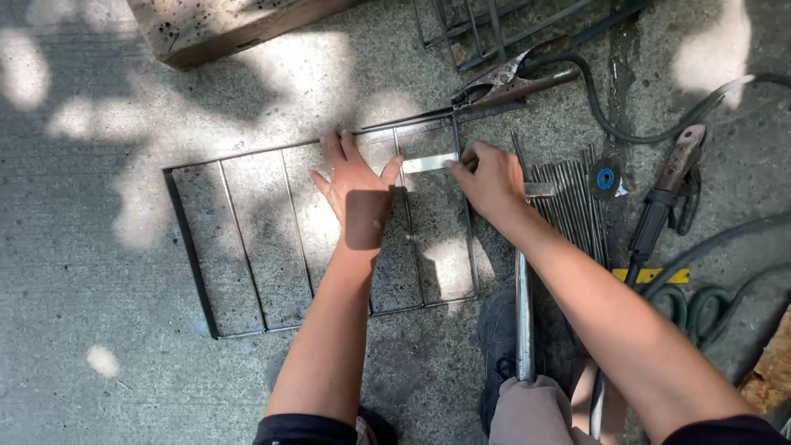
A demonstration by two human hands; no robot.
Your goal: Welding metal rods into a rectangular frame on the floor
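Surface: concrete floor [74,247], outdoors, dappled sun.
Frame: one metal grille [247,239].
Left hand [356,185]: grip spread flat on grille.
Right hand [493,177]: grip pinching one flat metal strip [428,163].
Clamps: two.

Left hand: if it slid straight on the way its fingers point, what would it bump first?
Probably the top bar of the metal frame, just past the fingertips of the left hand. Beyond it only bare concrete shows.
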